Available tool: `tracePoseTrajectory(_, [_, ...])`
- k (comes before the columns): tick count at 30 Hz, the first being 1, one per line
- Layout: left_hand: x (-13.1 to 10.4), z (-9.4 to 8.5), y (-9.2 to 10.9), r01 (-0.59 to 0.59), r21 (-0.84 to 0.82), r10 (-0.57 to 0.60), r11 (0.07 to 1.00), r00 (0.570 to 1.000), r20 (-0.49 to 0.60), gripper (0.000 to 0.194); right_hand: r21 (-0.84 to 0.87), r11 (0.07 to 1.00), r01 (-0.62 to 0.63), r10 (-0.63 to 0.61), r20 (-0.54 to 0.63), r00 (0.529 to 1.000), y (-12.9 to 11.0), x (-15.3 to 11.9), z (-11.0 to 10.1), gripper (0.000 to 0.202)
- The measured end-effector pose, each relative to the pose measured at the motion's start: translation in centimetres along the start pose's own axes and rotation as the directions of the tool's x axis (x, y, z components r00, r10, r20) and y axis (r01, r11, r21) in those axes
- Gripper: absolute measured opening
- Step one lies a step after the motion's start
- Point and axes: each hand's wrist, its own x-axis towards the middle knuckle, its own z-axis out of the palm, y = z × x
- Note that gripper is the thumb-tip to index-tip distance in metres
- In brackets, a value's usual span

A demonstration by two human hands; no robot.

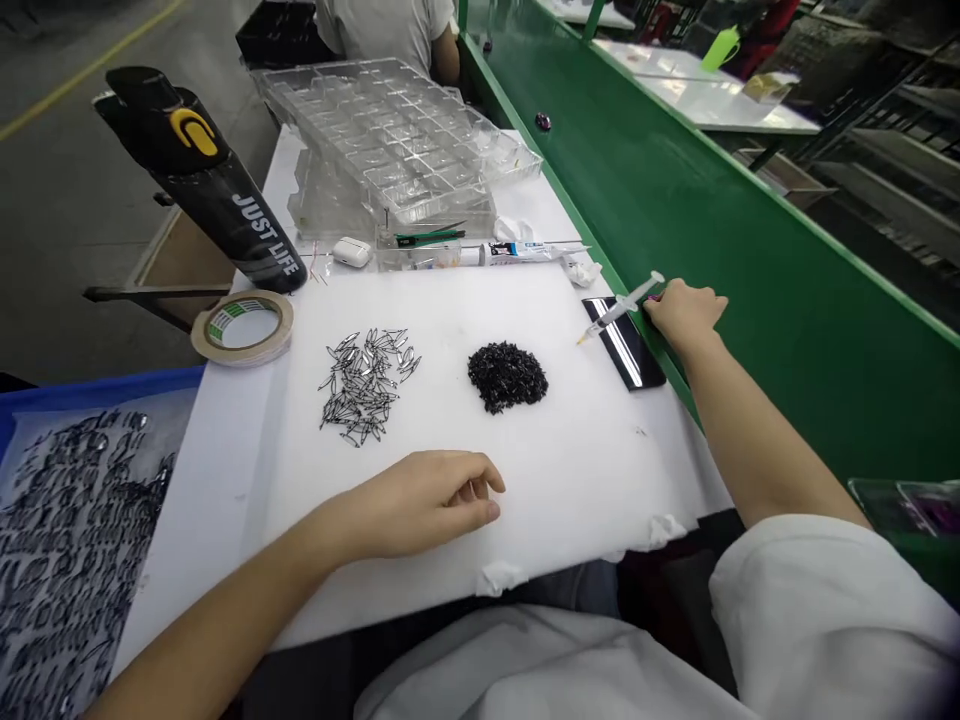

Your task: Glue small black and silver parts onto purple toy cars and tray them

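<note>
My left hand (pixel 427 503) rests on the white board (pixel 435 300), its fingers loosely curled, the thumb apart and nothing between them. Beyond it lie a pile of small black pieces (pixel 508 377) and, to the left, a heap of thin black-rimmed oval pieces (pixel 365 385). My right hand (pixel 686 315) is closed over the green belt's near edge. A bit of purple shows at its fingertips; most of that object is hidden. Beside this hand, a clear syringe (pixel 622 305) lies across a black phone (pixel 626 345), its orange tip over the board.
Clear plastic trays (pixel 405 130) are stacked at the back. A black bottle (pixel 217 190), a tape roll (pixel 244 327), a white earbud case (pixel 352 252), a green cutter (pixel 431 238) and a glue tube (pixel 517 252) surround the board. The green conveyor (pixel 750 280) carries a dark oval object (pixel 543 122). A person (pixel 382 30) sits ahead.
</note>
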Motion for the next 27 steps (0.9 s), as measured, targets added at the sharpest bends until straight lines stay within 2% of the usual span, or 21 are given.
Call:
tracePoseTrajectory(3, [-1.2,0.6,0.8,-0.053,0.189,0.049,0.981,0.998,0.026,0.031,0.117,0.99,-0.084,0.084,0.005,0.996,1.0,-2.4,-1.9,0.044])
tracePoseTrajectory(6, [-1.3,1.5,0.8,-0.004,0.255,0.034,0.967,0.993,-0.113,0.027,0.289,0.955,-0.072,0.113,-0.129,0.985,2.3,-6.3,-4.6,0.06])
tracePoseTrajectory(9, [-0.7,2.4,-0.1,0.089,0.184,-0.022,0.979,0.94,-0.341,0.022,0.496,0.858,0.129,-0.001,-0.251,0.968,3.1,-12.4,-6.8,0.051])
tracePoseTrajectory(10, [-0.5,2.6,-0.5,0.094,0.154,-0.025,0.983,0.916,-0.4,0.022,0.594,0.77,0.233,-0.099,-0.25,0.963,3.1,-14.8,-7.2,0.042])
tracePoseTrajectory(12, [-0.3,2.9,-1.2,0.066,0.116,-0.001,0.991,0.875,-0.483,0.021,0.722,0.607,0.332,-0.232,-0.238,0.943,2.5,-19.6,-7.2,0.032])
tracePoseTrajectory(14, [-0.3,3.0,-1.7,0.028,0.102,0.031,0.994,0.845,-0.534,0.021,0.799,0.496,0.341,-0.433,-0.113,0.894,1.2,-23.6,-6.5,0.025])
tracePoseTrajectory(15, [-0.4,3.0,-1.9,0.018,0.102,0.042,0.995,0.832,-0.554,0.022,0.825,0.465,0.321,-0.553,-0.013,0.833,0.5,-25.2,-6.0,0.025])
tracePoseTrajectory(17, [-0.4,3.0,-2.0,0.012,0.124,0.064,0.992,0.808,-0.586,0.024,0.812,0.498,0.304,-0.694,0.164,0.701,-1.0,-27.5,-5.1,0.028])
tracePoseTrajectory(18, [-0.4,3.1,-2.1,0.001,0.141,0.083,0.99,0.804,-0.588,0.024,0.77,0.549,0.325,-0.711,0.226,0.666,-1.6,-28.2,-4.8,0.031])
tracePoseTrajectory(19, [-0.4,3.2,-2.1,-0.018,0.163,0.111,0.986,0.806,-0.581,0.024,0.708,0.607,0.361,-0.703,0.267,0.659,-2.0,-28.6,-4.6,0.034])
tracePoseTrajectory(21, [-0.3,3.5,-2.1,-0.065,0.225,0.181,0.972,0.816,-0.548,0.022,0.605,0.679,0.416,-0.681,0.305,0.666,-2.3,-28.3,-4.7,0.038])
tracePoseTrajectory(22, [-0.3,3.7,-2.1,-0.084,0.262,0.215,0.961,0.825,-0.523,0.023,0.592,0.687,0.422,-0.667,0.283,0.689,-2.1,-27.7,-4.8,0.038])
tracePoseTrajectory(23, [-0.2,3.9,-2.2,-0.094,0.304,0.242,0.948,0.835,-0.495,0.028,0.604,0.677,0.42,-0.64,0.203,0.741,-1.9,-26.7,-5.1,0.036])
tracePoseTrajectory(25, [-0.1,4.3,-2.2,-0.088,0.39,0.272,0.917,0.851,-0.45,0.037,0.66,0.618,0.428,-0.475,-0.121,0.872,-1.4,-24.0,-5.5,0.025])
tracePoseTrajectory(26, [-0.1,4.4,-2.3,-0.082,0.421,0.28,0.903,0.857,-0.433,0.038,0.699,0.57,0.432,-0.337,-0.281,0.899,-1.2,-22.2,-5.6,0.024])
tracePoseTrajectory(27, [-0.1,4.5,-2.3,-0.081,0.441,0.286,0.894,0.861,-0.421,0.038,0.746,0.515,0.423,-0.227,-0.357,0.906,-1.1,-20.4,-5.5,0.032])
